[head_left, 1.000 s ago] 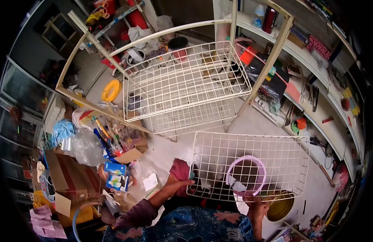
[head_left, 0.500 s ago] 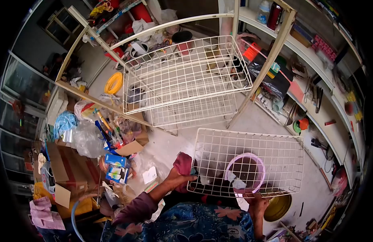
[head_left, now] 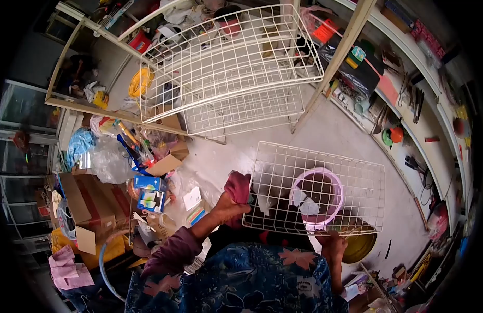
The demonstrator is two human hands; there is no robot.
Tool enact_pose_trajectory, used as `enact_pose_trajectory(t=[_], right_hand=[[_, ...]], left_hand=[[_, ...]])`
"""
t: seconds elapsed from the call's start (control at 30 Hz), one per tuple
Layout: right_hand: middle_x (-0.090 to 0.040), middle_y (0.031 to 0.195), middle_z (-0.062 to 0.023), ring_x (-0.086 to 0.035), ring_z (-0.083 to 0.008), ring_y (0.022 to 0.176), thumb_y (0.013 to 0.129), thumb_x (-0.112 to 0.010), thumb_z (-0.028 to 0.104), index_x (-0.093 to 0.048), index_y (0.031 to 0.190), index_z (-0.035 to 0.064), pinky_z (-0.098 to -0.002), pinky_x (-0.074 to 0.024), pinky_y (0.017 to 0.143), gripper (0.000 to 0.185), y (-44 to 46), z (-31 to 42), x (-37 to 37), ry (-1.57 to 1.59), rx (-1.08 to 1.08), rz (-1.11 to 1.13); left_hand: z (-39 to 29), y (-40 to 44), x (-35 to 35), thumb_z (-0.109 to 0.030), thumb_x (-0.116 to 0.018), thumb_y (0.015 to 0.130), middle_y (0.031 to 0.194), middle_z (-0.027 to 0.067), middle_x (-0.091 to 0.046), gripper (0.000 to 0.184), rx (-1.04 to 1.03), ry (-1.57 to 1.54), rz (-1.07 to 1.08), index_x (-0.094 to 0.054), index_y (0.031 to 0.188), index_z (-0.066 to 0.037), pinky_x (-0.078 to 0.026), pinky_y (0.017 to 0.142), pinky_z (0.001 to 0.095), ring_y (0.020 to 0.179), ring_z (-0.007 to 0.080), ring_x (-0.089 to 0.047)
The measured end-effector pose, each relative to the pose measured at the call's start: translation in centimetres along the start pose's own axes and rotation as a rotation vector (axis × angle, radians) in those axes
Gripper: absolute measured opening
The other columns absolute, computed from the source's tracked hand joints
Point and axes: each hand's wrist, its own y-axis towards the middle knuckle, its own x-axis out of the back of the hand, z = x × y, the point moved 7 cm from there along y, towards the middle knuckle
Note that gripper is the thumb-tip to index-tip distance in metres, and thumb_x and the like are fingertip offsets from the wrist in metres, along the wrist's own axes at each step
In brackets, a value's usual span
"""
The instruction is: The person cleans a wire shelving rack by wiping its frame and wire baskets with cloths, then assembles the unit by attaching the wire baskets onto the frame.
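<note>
A white wire basket (head_left: 351, 177) is held low in front of my body. My left hand (head_left: 228, 208) is closed around a dark red cloth (head_left: 237, 188) and touches the basket's left end. At the near edge, my right hand (head_left: 332, 244) grips the basket's wire rim. Through the grid a pink-rimmed bucket (head_left: 339, 180) shows, with a pale cloth (head_left: 306, 203) at it. A yellowish round container (head_left: 362, 249) sits beside my right hand, partly behind the wires.
A metal rack (head_left: 335, 73) with wire baskets (head_left: 225, 73) stands ahead. Cardboard boxes (head_left: 87, 201) and plastic bags (head_left: 112, 159) lie at left, with a blue box (head_left: 147, 183). Shelves (head_left: 408, 62) with tools line the right side.
The view has tilted down, so the rack sits higher in the picture. The held basket's right end has shifted left and its tilt has changed slightly. Both hands keep their hold.
</note>
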Motion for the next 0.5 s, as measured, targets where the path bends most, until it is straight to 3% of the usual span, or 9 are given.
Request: enact_pose_trajectory(t=[0.17,0.27,0.37,0.5], right_hand=[[-0.062,0.085,-0.0203,-0.063,-0.0325,0.079,0.083,-0.045,0.011,-0.054,0.088,-0.0072,-0.0408,-0.0543,0.073,0.021,0.3,-0.4,0.9,0.035,-0.076,-0.073],[-0.062,0.086,-0.0191,-0.063,-0.0315,0.079,0.084,-0.045,0.013,-0.056,0.089,-0.0051,-0.0400,-0.0542,0.073,0.022,0.8,-0.6,1.7,-0.008,-0.071,-0.070],[-0.062,0.084,-0.0238,-0.064,-0.0335,0.069,0.083,-0.055,0.010,-0.053,0.087,-0.0083,-0.0421,-0.0566,0.064,0.019,0.7,0.1,1.5,0.099,-0.055,-0.067],[-0.063,0.084,-0.0230,-0.065,-0.0329,0.070,0.085,-0.053,0.013,-0.055,0.087,-0.0064,-0.0412,-0.0566,0.064,0.020,1.0,0.4,1.5,0.097,-0.075,-0.070]], left_hand=[[0.3,0.2,-0.3,-0.009,-0.072,0.063,0.090,0.0012,-0.053,0.049,-0.040,0.008,0.004,-0.051,0.107,-0.002,-0.044,0.075,0.0269,0.083,0.0121,-0.050],[0.7,0.4,-0.8,-0.006,-0.070,0.062,0.105,0.0043,-0.050,0.069,0.008,0.026,0.048,-0.037,0.123,-0.003,-0.042,0.084,0.0291,0.097,0.0161,-0.049],[0.4,0.4,-1.2,-0.006,-0.071,0.061,0.105,0.0050,-0.051,0.070,-0.024,-0.072,0.026,-0.037,0.122,-0.003,-0.042,0.085,0.0297,0.097,0.0169,-0.050],[-0.2,-0.3,-1.8,-0.005,-0.071,0.060,0.105,0.0053,-0.051,0.072,-0.001,-0.191,0.016,-0.036,0.123,-0.003,-0.043,0.085,0.0303,0.097,0.0177,-0.050]])
